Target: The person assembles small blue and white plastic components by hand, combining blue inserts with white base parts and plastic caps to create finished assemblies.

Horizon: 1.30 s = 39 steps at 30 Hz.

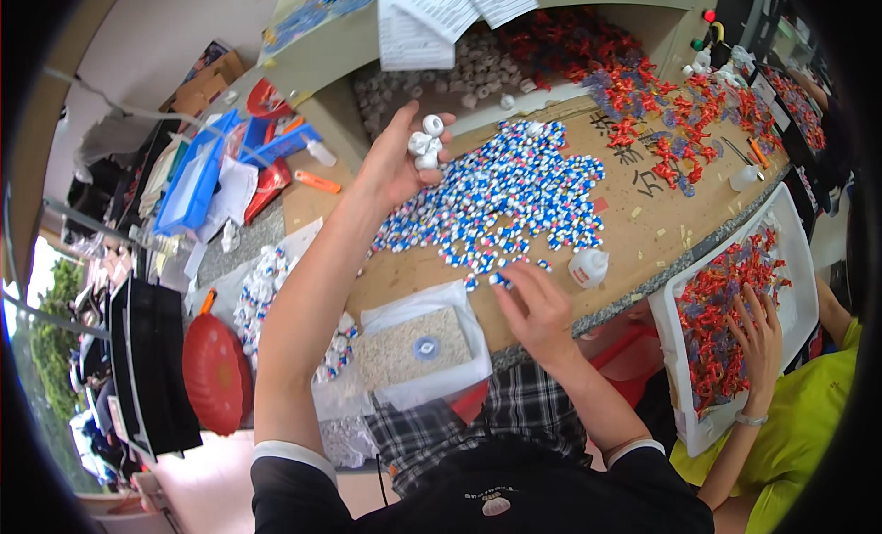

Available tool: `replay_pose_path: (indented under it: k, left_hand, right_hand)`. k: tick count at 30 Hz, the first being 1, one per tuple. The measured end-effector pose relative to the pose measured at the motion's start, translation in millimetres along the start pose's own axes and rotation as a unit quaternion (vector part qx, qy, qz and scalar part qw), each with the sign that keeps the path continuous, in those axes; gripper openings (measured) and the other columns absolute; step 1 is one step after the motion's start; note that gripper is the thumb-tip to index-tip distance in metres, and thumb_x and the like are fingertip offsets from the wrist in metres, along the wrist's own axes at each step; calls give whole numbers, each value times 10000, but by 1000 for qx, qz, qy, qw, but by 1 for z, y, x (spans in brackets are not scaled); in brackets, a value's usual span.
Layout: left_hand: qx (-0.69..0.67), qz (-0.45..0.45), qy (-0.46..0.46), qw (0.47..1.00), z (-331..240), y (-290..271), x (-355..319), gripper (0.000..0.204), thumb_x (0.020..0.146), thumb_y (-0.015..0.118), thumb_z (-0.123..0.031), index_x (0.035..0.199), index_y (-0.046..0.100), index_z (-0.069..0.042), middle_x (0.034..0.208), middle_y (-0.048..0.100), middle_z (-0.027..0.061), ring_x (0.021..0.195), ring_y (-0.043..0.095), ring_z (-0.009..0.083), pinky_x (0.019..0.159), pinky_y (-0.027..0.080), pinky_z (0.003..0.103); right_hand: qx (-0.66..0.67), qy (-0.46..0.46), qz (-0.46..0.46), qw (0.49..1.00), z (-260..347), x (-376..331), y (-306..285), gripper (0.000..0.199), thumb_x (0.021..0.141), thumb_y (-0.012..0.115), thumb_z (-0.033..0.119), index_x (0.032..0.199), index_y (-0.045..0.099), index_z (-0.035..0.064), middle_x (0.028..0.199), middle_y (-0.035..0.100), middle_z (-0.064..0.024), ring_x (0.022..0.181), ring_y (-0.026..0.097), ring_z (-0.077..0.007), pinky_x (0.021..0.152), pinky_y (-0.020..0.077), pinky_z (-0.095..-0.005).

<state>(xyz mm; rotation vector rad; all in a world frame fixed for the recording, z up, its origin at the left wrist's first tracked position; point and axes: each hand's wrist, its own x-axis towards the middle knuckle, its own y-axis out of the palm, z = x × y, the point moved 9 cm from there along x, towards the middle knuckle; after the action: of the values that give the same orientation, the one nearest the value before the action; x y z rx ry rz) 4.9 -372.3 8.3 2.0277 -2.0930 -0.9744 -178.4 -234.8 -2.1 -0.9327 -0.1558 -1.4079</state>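
Over the far counter [634, 231], our left hand [397, 162] clamps white caps [425, 141]; our right hand [533, 300] pinches one blue-white piece [499, 279] off the pile [501, 199]. Joining them needs alignment.

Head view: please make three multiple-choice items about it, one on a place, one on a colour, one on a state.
1. Where does the small white bottle stand?
A. on the brown worktop, right of the blue-and-white pile
B. inside the blue bin
C. on the white tray

2. What colour are the small pieces in the white tray?
A. green
B. mostly red
C. black

3. How is the left hand?
A. flat on the table
B. raised, holding small white pieces
C. open and bare

Answers: 1 A, it stands by the pile; 2 B, red shapes fill it; 3 B, its grip closes on them above the worktop.
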Motion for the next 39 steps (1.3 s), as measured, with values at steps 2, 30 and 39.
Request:
replay_pose_path:
  k: [2, 30, 39]
  left_hand:
    - [-3, 0, 8, 1000, 14, -1, -48, 329, 950, 394, -329, 1098, 509, -59, 754, 514, 22, 589, 470, 114, 358, 258, 213]
    - [-168, 6, -46, 985, 210, -11, -251, 256, 947, 436, -285, 1006, 534, -56, 720, 547, 44, 527, 456, 60, 368, 244, 167]
    - [-163, -57, 39, 984, 203, -30, -260, 362, 951, 422, -295, 1196, 460, -31, 811, 558, 57, 527, 433, 67, 403, 271, 172]
  right_hand:
    - [-9, 17, -10, 1000, -4, -2, -3, 199, 731, 678, 59, 920, 618, 39, 841, 606, -99, 728, 607, -234, 597, 492, -308]
    - [221, -121, 342, 905, 108, -41, 36, 260, 667, 689, -33, 914, 668, 47, 828, 616, -82, 690, 597, -202, 577, 469, -282]
    - [102, -104, 293, 945, 93, -9, 68, 149, 731, 666, 74, 874, 641, 39, 771, 592, -78, 665, 580, -227, 589, 462, -303]
